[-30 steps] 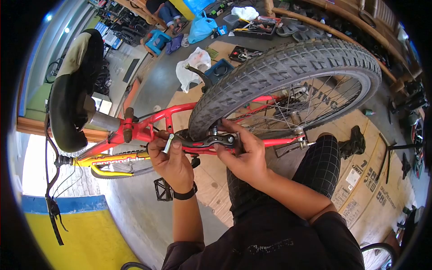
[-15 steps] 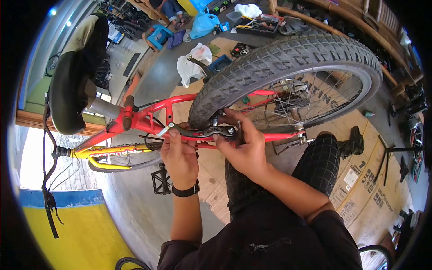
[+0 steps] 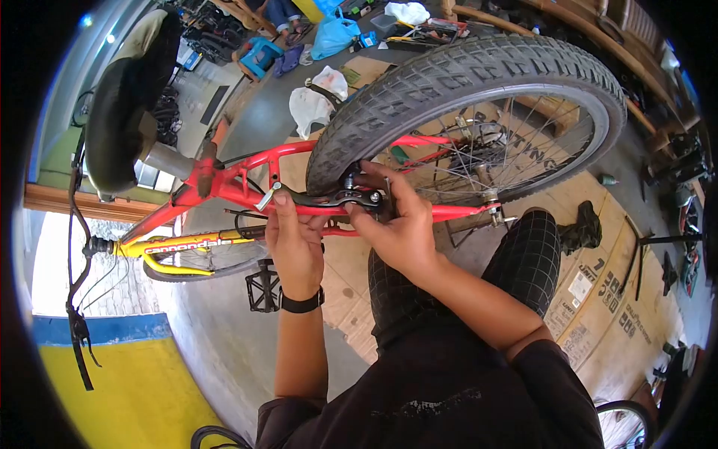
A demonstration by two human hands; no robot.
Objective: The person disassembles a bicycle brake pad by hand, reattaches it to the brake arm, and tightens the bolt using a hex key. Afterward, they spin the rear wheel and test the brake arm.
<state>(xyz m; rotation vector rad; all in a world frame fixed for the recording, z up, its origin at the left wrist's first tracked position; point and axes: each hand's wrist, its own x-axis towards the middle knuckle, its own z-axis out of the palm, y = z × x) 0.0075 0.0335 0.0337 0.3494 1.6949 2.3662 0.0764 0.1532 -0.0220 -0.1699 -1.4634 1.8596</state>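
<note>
A black V-brake arm (image 3: 318,200) lies along the red and yellow bicycle frame (image 3: 254,166), beside the knobby rear tire (image 3: 449,84). My left hand (image 3: 295,243) is closed on the arm's left end, with the thumb near a silver bolt or cable end. At the arm's other end, my right hand (image 3: 404,232) is closed around its bolted part. Fingers of that hand reach to the brake pad hardware (image 3: 349,182) between arm and tire. The undersides of the fingers are partly hidden.
The black saddle (image 3: 112,138) and handlebar (image 3: 75,299) are at left. A pedal (image 3: 263,290) hangs below the frame. Flattened cardboard (image 3: 598,292) covers the floor at right. Plastic bags (image 3: 315,101) and tools lie beyond, where a person (image 3: 284,19) sits.
The view has shifted a little, so the bicycle and hands appear slightly higher and further left. Both hands keep hold of the brake arm, with small finger movements.
</note>
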